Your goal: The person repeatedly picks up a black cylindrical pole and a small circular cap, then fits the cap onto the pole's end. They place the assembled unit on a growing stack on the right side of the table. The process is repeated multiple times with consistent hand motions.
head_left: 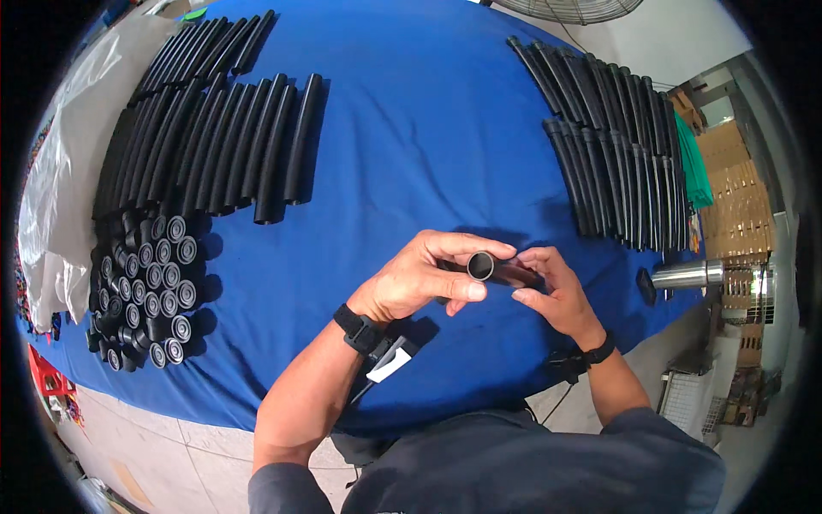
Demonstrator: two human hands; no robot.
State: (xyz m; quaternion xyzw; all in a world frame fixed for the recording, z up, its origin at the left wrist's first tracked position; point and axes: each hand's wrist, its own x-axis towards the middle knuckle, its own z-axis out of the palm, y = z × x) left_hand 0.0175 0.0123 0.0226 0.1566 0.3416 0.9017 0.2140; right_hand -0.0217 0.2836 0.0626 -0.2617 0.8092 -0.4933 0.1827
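Note:
A short stretch of black tube (512, 275) is held in front of me over the blue cloth, its hollow round end turned toward my view. The thumb and index finger of my left hand (424, 276) close about that open end. Something dark shows in the left palm behind the thumb; I cannot make out what it is. My right hand (558, 291) grips the tube farther along, thumb below and fingers above. How far the tube runs beyond the right fingers is hidden by foreshortening.
Black tubes (267, 141) lie in two rows at the left, above a cluster of round black caps (154, 276). More tubes (612, 158), with thicker ends, lie at the right. A metal cylinder (687, 274) sits at the right table edge. Clear plastic sheeting (64, 171) covers the far left.

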